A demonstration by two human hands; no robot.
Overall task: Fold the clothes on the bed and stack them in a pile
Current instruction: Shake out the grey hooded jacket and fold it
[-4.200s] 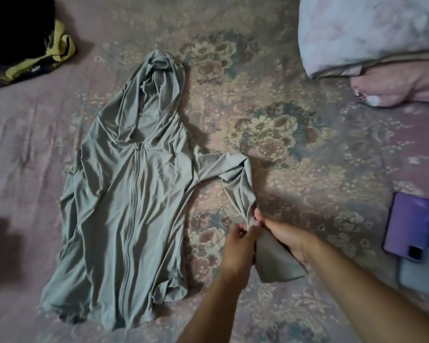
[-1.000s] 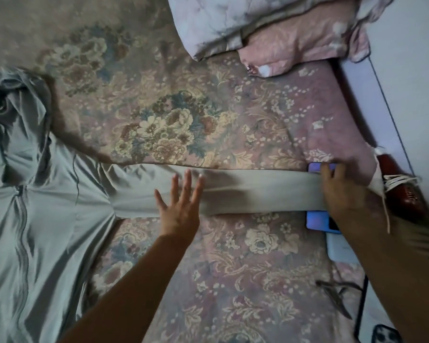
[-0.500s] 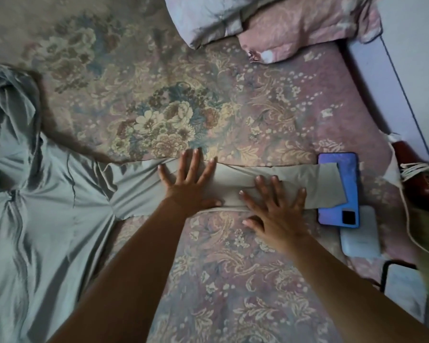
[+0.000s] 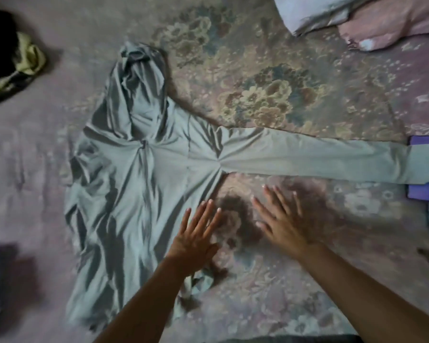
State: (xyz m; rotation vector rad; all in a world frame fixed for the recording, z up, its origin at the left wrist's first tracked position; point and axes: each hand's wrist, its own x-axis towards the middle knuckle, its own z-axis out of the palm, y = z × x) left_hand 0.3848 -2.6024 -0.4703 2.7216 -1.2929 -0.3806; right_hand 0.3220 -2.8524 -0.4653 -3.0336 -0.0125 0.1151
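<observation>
- A grey-green hooded jacket [image 4: 144, 194] lay front-up on the bed [image 4: 307, 280], its zip running down the middle and its hood [image 4: 140, 78] bunched at the far end.
- The body of the jacket was creased and rumpled, more so along its left edge and at the hem near the person.
- One sleeve [image 4: 320, 157] stretched out flat to the right, away from the body, nearly straight.
- The cuff end of that sleeve lay across a purple phone [image 4: 424, 191] at the right edge of the bed; the phone showed above and below the cloth.
- The left hand [image 4: 196, 233] was flat with its fingers straight and slightly spread, over the right edge of the jacket's body; it pinched nothing. I could not tell whether it pressed on the cloth or hung just above it.
- The right hand [image 4: 280, 219] was also open, fingers splayed, over the bare bedspread just below the sleeve and beside the left hand; it held nothing and was apart from the jacket.
- The bedspread was pinkish with a faded flower pattern.
- A dark garment with yellow parts [image 4: 13, 60] lay crumpled at the far left corner, well apart from the jacket.
- Pillows [image 4: 357, 16] sat at the far right, one pale and one pink.
- A dark, blurred shape [image 4: 0, 280] lay at the near left edge; I could not tell what it was.
</observation>
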